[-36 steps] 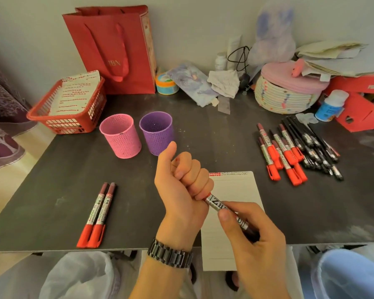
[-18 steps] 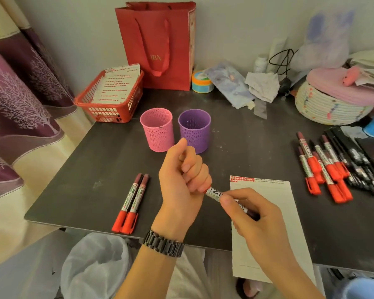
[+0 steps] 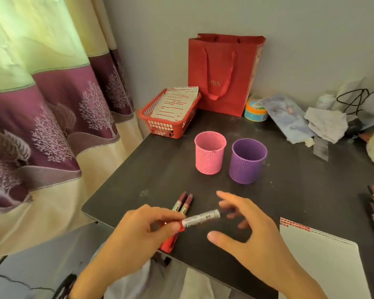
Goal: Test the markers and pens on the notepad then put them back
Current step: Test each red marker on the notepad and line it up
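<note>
Your left hand (image 3: 143, 231) pinches the marker (image 3: 201, 220) only at its red end, so a loose grip could let it tip and drop onto the two markers (image 3: 183, 204) lying near the table's (image 3: 289, 190) front left corner, or roll off that edge. The marker juts rightward from those fingers, its free end just beside your right hand (image 3: 257, 231), whose fingers are spread and hold nothing

Two hands hovering.
Left hand (image 3: 146, 230) is pinching a marker (image 3: 201, 219); right hand (image 3: 255, 236) is hanging beside it, fingers spread.
</note>
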Action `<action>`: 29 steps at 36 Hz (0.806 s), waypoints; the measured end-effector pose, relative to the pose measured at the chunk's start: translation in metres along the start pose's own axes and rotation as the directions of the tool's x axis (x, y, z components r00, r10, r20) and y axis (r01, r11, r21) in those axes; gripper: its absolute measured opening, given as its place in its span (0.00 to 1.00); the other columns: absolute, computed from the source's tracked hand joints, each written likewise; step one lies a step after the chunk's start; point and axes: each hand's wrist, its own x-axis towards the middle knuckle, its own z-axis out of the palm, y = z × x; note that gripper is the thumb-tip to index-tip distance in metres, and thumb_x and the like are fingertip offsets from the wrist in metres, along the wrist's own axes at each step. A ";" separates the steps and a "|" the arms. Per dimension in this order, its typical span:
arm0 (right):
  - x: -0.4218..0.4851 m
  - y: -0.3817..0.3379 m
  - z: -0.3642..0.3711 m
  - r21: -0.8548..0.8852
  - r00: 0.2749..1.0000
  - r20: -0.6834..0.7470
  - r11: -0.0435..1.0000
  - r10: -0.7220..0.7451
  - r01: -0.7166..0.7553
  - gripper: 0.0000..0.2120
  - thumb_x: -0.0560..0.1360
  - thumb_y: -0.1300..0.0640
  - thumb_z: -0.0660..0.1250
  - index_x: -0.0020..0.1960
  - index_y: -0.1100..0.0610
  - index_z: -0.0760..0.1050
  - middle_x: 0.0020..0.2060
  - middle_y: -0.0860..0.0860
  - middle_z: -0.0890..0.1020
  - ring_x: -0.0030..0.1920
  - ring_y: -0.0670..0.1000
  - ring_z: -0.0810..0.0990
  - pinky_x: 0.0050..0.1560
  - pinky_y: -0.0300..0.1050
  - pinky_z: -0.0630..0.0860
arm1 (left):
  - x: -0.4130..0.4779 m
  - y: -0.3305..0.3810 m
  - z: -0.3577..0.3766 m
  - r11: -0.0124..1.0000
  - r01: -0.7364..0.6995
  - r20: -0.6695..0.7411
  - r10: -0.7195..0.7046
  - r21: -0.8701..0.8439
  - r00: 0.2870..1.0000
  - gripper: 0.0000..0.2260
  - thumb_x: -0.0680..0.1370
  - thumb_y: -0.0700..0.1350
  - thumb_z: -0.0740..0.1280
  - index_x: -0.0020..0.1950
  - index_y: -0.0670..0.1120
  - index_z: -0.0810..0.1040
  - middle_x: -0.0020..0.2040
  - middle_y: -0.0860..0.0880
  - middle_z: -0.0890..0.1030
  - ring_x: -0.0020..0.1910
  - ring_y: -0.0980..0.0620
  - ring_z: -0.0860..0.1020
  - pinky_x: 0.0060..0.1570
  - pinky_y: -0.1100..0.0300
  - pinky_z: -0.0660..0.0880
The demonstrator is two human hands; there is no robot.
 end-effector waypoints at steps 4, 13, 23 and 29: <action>0.007 0.007 0.020 -0.071 0.993 -0.046 0.991 0.113 -0.116 0.28 0.64 0.25 0.63 0.61 0.21 0.58 0.60 0.21 0.65 0.61 0.34 0.70 0.63 0.36 0.70 | -0.007 -0.027 -0.010 0.971 0.208 -0.302 -0.234 -0.117 0.924 0.07 0.76 0.50 0.72 0.45 0.64 0.84 0.40 0.66 0.83 0.40 0.66 0.79 0.41 0.71 0.72; 0.000 0.029 0.054 -0.513 0.995 -0.006 0.853 0.103 -0.091 0.36 0.74 0.26 0.51 0.78 0.42 0.58 0.79 0.43 0.57 0.79 0.47 0.51 0.76 0.47 0.56 | 0.002 -0.047 0.031 0.903 0.422 -0.329 -0.375 0.082 0.867 0.06 0.79 0.53 0.67 0.54 0.59 0.82 0.48 0.61 0.82 0.44 0.63 0.79 0.38 0.69 0.68; -0.002 0.036 0.056 -0.556 0.994 0.017 0.827 0.111 -0.083 0.37 0.73 0.25 0.46 0.78 0.42 0.58 0.80 0.43 0.55 0.80 0.48 0.49 0.76 0.48 0.55 | -0.003 -0.047 0.041 0.901 0.426 -0.353 -0.373 0.083 0.858 0.06 0.78 0.53 0.68 0.53 0.59 0.82 0.45 0.60 0.77 0.41 0.60 0.77 0.27 0.73 0.67; -0.002 0.037 0.056 -0.560 0.993 0.024 0.824 0.119 -0.085 0.36 0.75 0.26 0.49 0.78 0.41 0.57 0.80 0.43 0.54 0.80 0.47 0.48 0.77 0.48 0.54 | -0.003 -0.048 0.040 0.905 0.413 -0.334 -0.359 0.103 0.871 0.06 0.78 0.53 0.68 0.53 0.59 0.82 0.43 0.60 0.77 0.41 0.62 0.76 0.33 0.72 0.64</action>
